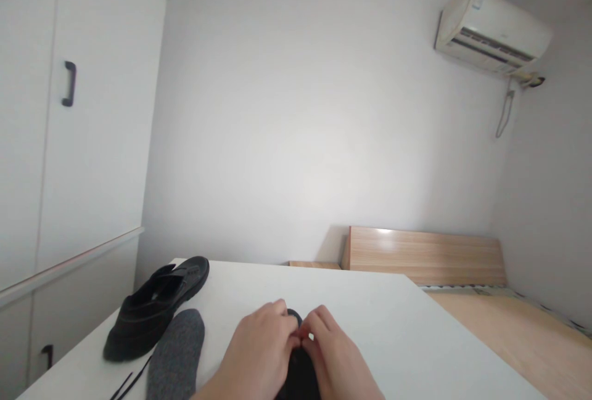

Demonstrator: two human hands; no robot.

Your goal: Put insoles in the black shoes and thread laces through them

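Both my hands meet over a black shoe (300, 378) at the bottom centre, its rounded tip showing just beyond my fingers. My left hand (261, 347) is closed, thumb and fingers pinched together above the shoe. From the other side my right hand (337, 354) pinches at the same spot, fingertips touching or nearly touching the left ones. Whatever lies between the fingertips is too small and hidden to make out. To the left lies a grey felt insole (178, 354), with a thin black shoelace (134, 381) beside it. Another black shoe (148, 317) rests behind them, its opening facing up.
A white table (370, 307) carries all of these things. At the left stands a white wardrobe (102, 141) with dark handles. Beyond the table's right edge is a bed base (509, 326) with a wooden headboard (425, 255). An air conditioner (494, 30) hangs high on the wall.
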